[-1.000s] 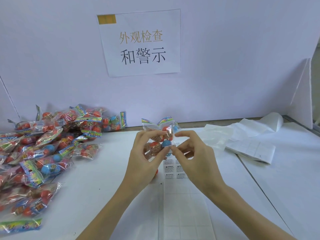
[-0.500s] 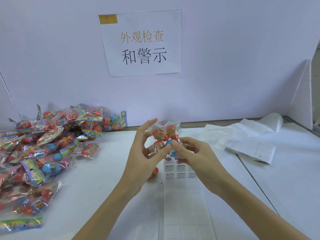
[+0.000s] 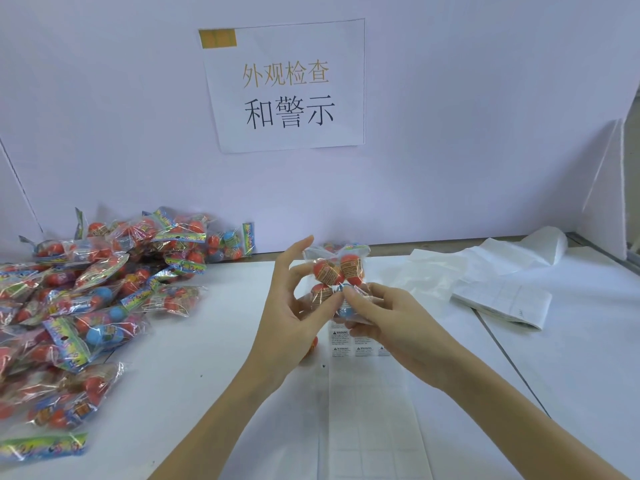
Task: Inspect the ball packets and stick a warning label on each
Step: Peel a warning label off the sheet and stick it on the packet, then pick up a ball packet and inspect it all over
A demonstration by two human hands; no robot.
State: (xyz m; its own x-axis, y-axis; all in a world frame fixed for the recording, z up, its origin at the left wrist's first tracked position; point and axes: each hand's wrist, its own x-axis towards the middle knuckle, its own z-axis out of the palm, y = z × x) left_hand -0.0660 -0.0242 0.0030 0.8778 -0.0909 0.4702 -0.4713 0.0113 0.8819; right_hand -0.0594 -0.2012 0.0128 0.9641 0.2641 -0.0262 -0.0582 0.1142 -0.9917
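A clear ball packet (image 3: 335, 271) with red and blue balls is held up above the table's middle. My left hand (image 3: 294, 313) supports it from the left, thumb on its lower part, fingers stretched up behind it. My right hand (image 3: 384, 320) pinches the packet's lower right edge with thumb and forefinger. Below the hands lies a label sheet (image 3: 367, 403), a few printed warning labels (image 3: 341, 341) left at its top, the rest peeled bare. A small red ball (image 3: 310, 348) shows under my left wrist.
A big pile of ball packets (image 3: 90, 306) covers the table's left side. Loose white backing sheets and paper (image 3: 498, 289) lie at the right. A white partition with a printed sign (image 3: 287, 88) stands behind. A seam between tables (image 3: 512, 362) runs diagonally on the right.
The packet has been turned over and lifted a little: its coloured header no longer faces me. My left fingers opened upward, and my right hand moved down to pinch the packet's lower edge.
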